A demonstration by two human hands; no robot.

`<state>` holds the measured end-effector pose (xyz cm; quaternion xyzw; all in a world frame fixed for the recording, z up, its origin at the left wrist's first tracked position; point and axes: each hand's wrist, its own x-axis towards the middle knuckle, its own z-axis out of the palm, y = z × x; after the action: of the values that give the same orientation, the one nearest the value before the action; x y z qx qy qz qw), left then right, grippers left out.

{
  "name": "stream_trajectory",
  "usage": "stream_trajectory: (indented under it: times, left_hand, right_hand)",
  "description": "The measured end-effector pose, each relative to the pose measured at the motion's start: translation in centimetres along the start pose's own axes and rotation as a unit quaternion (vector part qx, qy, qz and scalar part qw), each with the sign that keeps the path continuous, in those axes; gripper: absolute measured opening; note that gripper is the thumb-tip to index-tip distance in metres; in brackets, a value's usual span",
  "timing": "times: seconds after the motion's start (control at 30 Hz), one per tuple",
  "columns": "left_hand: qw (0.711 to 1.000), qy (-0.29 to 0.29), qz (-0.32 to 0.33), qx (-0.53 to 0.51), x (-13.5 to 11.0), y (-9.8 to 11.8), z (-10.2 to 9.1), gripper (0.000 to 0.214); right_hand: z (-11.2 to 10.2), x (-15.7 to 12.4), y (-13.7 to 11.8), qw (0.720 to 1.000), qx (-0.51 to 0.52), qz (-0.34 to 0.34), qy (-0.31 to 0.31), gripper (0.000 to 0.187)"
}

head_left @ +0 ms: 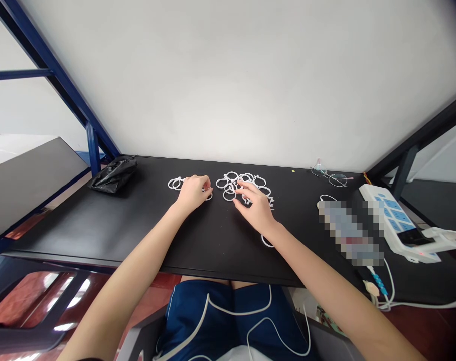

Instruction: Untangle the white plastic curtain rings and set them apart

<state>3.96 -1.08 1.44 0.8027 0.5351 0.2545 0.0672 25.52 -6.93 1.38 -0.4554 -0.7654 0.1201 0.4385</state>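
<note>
Thin white plastic rings with small knobs, resembling curtain rings, lie on the black desktop [220,235]. My left hand [192,193] has its fingers curled and closed on a white ring [209,197], part of which shows below the thumb. Beside that hand, to the left, a few more rings [174,184] overlap. A larger pile of white rings [246,178] sits to the right, partly hidden by my right hand [256,204]. That hand's thumb and fingers are apart, with the tips at the pile's near-left side. One loose ring [266,241] shows partly under my right wrist.
A black plastic bag [115,175] lies at the back left. Eyeglasses [336,179] rest near the wall at the right. Further right are a blurred-out flat object [350,233], a white power strip [391,215] and white cables [391,281]. Blue frame bars [69,95] rise at left.
</note>
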Motion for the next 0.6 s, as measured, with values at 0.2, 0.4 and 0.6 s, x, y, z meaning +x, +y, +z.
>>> stream_trajectory:
  times: [0.2,0.4,0.6]
  left_hand:
    - [0.998,0.048,0.030,-0.037,-0.1,0.6,0.0,0.012]
    - [0.986,0.062,0.127,-0.086,-0.7,2.8,-0.4,0.027]
    - [0.979,0.014,0.151,-0.134,-1.3,4.0,-0.3,0.023]
  right_hand:
    - [0.2,-0.2,0.3,1.000,-0.018,0.002,-0.025,0.030]
    - [0.2,-0.3,0.2,0.997,-0.026,0.008,-0.076,0.042]
    - [0.2,-0.5,0.2,0.993,-0.013,-0.003,-0.116,0.058]
